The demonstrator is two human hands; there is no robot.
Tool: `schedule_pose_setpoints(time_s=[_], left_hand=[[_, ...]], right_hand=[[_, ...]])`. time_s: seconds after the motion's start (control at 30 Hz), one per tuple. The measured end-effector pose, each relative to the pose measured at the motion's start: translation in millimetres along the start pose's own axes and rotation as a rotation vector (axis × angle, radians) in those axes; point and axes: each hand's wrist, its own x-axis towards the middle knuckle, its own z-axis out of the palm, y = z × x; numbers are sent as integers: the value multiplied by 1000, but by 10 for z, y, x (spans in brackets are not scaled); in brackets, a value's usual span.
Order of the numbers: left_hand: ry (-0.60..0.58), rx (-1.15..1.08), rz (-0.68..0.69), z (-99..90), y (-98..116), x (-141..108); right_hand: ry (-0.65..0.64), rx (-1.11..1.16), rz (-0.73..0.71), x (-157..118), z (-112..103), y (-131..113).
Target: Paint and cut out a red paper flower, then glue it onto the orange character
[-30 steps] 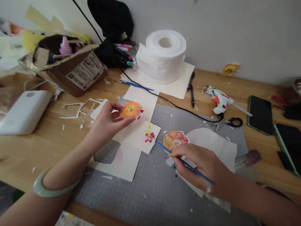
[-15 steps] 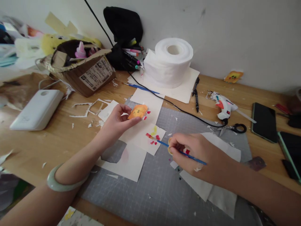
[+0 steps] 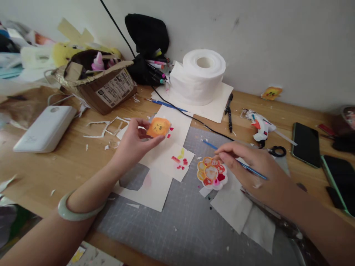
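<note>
Between the thumb and fingers of my left hand (image 3: pixel 138 142) is an orange paper cutout (image 3: pixel 159 127) with a small drawn face, held above the white paper. My right hand (image 3: pixel 246 162) grips a thin blue paintbrush (image 3: pixel 252 171), its tip pointing left over the grey cutting mat (image 3: pixel 177 236). Just left of that hand, a flower-shaped paint palette (image 3: pixel 212 172) lies on the mat with red, orange, yellow and pink paint in its wells. A white paper (image 3: pixel 179 174) with red and yellow paint dabs lies between the two hands.
A toilet paper roll (image 3: pixel 199 85) stands at the back. Left are a cardboard box (image 3: pixel 111 92) and a white power bank (image 3: pixel 46 127). Right lie a glue gun (image 3: pixel 260 129), black-handled scissors (image 3: pixel 277 150) and phones (image 3: pixel 305 144). A black cable (image 3: pixel 191 115) crosses the table.
My right hand with the paintbrush has moved right and up, off the dabbed paper, uncovering the palette. A red stroke now shows on that paper. The orange cutout faces me more squarely.
</note>
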Motion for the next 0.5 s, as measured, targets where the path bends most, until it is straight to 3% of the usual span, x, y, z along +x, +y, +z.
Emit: schedule_pose_setpoints(time_s=[0.2,0.33,0.5], left_hand=[[127,72,34,-140,24,85],[120,66,50,-137,21,91],[138,79,72,-126,2,86]], right_hand=[[-75,-240,-35,240,306,81],[-137,-383,35,400,518,65],[-188,-399,102,502,623,25]])
